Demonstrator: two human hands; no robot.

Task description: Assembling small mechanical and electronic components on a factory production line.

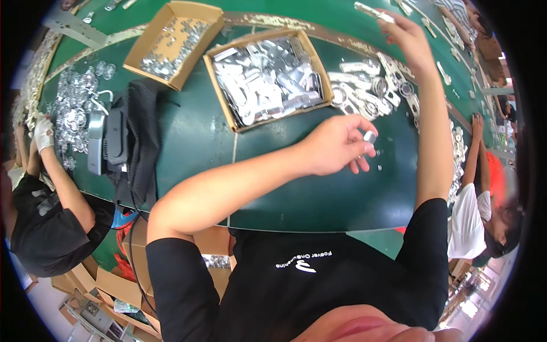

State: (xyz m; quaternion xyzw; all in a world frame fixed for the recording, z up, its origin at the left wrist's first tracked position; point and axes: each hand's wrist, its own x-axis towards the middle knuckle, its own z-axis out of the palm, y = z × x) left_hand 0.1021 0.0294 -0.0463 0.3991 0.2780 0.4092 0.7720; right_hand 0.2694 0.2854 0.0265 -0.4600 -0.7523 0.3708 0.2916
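Observation:
Over the near part of the green table, my left hand [336,148] pinches a small silvery metal piece [369,137] between thumb and fingers. My right hand [409,43] is stretched out to the far right and closed on a long silvery metal part [370,10], whose exact kind I cannot make out. Below that raised right arm lies a loose pile of shiny metal parts [364,94], some with round rings. A couple of tiny bits [379,166] lie on the tabletop beside my left fingers.
A cardboard box [312,52] full of metal pieces and a shallower cardboard tray [196,11] of small bits stand beyond my left arm. Left are a black cloth bag [142,122], grey device [97,145] and clear parts [74,117]. Co-workers' hands [44,134] work at both sides.

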